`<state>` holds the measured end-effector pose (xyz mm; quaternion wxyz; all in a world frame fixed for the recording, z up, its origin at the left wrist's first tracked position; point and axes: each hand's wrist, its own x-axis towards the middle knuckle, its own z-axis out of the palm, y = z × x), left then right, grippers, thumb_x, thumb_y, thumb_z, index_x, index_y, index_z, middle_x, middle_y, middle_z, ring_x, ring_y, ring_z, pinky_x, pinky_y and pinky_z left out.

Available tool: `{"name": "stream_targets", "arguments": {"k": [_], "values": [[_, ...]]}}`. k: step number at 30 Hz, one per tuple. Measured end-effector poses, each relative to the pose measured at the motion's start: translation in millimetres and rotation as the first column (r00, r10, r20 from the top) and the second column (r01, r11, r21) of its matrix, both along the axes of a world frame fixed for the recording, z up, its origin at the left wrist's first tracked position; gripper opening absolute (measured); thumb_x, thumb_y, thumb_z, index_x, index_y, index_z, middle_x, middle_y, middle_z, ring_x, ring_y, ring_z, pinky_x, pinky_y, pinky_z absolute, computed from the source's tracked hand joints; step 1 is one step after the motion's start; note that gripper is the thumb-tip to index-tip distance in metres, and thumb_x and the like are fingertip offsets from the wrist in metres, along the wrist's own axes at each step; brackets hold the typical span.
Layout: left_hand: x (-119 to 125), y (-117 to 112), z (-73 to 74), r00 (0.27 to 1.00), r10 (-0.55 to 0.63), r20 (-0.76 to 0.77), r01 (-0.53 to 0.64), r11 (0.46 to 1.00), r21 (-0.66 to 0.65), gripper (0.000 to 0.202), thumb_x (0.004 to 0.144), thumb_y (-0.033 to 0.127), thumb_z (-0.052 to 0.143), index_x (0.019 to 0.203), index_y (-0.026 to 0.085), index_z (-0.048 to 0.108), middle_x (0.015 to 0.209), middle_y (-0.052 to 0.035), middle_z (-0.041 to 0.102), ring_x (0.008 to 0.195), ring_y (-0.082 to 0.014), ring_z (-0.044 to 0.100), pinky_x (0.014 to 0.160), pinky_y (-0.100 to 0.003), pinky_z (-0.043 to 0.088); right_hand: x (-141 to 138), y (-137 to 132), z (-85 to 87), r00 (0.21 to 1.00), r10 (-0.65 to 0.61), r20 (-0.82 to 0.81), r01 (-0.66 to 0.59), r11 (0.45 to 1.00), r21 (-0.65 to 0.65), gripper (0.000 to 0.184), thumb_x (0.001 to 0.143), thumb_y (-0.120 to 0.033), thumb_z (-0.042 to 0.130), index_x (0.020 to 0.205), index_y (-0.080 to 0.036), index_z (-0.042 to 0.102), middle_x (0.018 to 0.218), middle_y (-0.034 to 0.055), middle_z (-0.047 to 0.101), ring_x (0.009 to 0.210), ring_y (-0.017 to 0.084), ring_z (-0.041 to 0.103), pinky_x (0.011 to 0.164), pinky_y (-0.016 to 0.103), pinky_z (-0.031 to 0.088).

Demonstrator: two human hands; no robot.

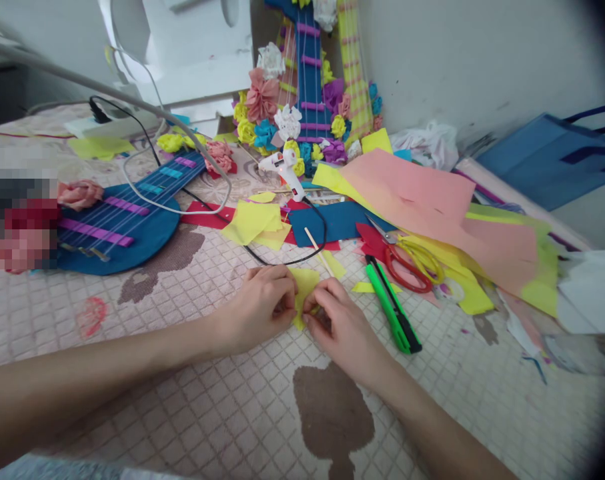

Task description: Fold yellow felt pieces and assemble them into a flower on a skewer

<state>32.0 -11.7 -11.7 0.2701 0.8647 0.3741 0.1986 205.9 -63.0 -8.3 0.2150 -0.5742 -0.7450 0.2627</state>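
1. The small yellow craft-sheet piece [305, 283] sits just left of the long green-and-black utility knife [393, 308]. You hold it between your 2 hands, at or just above the quilted beige cloth [232, 400].
2. Your left hand [259, 307] pinches the piece's left edge between thumb and fingertips. Your right hand [342, 327] pinches its lower right edge with the fingers curled in. The 2 hands almost touch.
3. The piece looks bent and partly folded low down, while its top corner is flat and open. I judge the shaping as begun, not finished. No glue shows on it.
4. The paper flowers on the upright blue guitar-shaped model [307, 87], far beyond the knife, are tighter and rounder than your piece.
5. The white glue gun [287, 170] lies well beyond the knife to the left, with no hand on it. The red-handled scissors [409, 263] lie just beyond the knife. The thin wooden stick [318, 250] lies near its left.
6. Your fingertips cover the fold, so its layers cannot be counted, nor can you tell whether anything else sits under your right fingers.
7. Far left of the knife a pixelated block hides part of the flat blue guitar-shaped board [127, 220]. The upright model is cut off at the top.
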Motion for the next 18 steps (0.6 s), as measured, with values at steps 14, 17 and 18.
{"name": "stream_targets", "arguments": {"k": [14, 17, 18], "values": [[-2.2, 2.0, 3.2, 1.0, -0.027, -0.011, 0.027, 0.999, -0.016, 0.01, 0.071, 0.006, 0.057, 0.067, 0.015, 0.057, 0.083, -0.0028, 0.057, 0.084, -0.0183, 0.056, 0.081, -0.037, 0.039, 0.2, -1.3, 1.1, 1.0, 0.008, 0.003, -0.008, 1.0, 0.007, 0.013, 0.08, -0.009, 0.051, 0.085, -0.021, 0.051, 0.095, 0.0035, 0.047, 0.081, 0.016, 0.056, 0.067, 0.03, 0.049], [-0.7, 1.0, 3.1, 1.0, -0.019, -0.017, 0.019, 1.0, -0.003, 0.01, 0.07, 0.006, 0.057, 0.067, 0.015, 0.056, 0.082, -0.0026, 0.057, 0.084, -0.0184, 0.057, 0.08, -0.037, 0.039, 0.5, -1.3, 0.7, 1.0, 0.005, 0.005, -0.005, 1.0, 0.004, 0.013, 0.079, -0.009, 0.052, 0.085, -0.021, 0.051, 0.095, 0.0036, 0.047, 0.081, 0.016, 0.056, 0.069, 0.031, 0.05], [-0.4, 0.8, 2.9, 1.0, -0.018, -0.019, 0.018, 1.0, 0.001, 0.01, 0.07, 0.006, 0.057, 0.067, 0.016, 0.056, 0.082, -0.0026, 0.057, 0.084, -0.0185, 0.057, 0.079, -0.037, 0.039, 0.5, -1.3, 0.8, 1.0, 0.004, 0.005, -0.004, 1.0, 0.003, 0.013, 0.079, -0.009, 0.052, 0.085, -0.02, 0.051, 0.095, 0.0037, 0.047, 0.082, 0.016, 0.056, 0.069, 0.031, 0.05]]}}
